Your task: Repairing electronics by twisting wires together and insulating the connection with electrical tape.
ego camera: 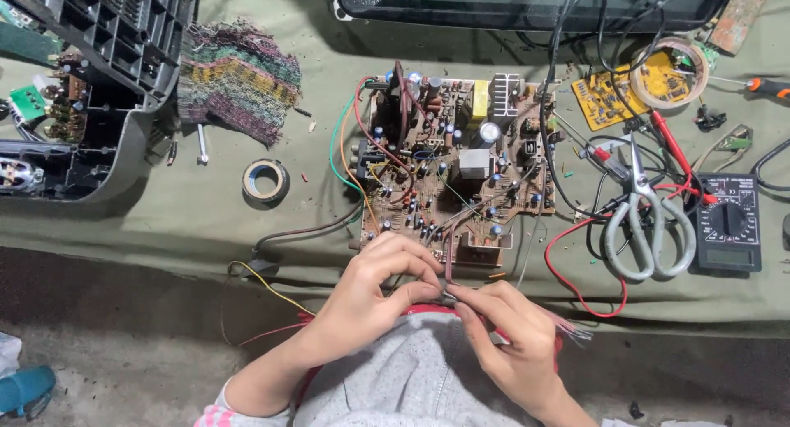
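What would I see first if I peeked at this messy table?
First, the big brown circuit board in the middle, packed with little parts and coloured wires. Right below it, the left hand and right hand pinch thin wires together. To the right lie grey scissors beside a black meter.

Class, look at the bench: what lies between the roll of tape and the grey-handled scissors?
In the head view, the brown circuit board lies between the roll of tape and the scissors, with loose wires beside it.

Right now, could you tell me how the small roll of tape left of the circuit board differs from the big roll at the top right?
The small tan tape roll lies on bare cloth; the large pale tape roll rests on a yellow circuit board, crossed by black cables. Both lie flat.
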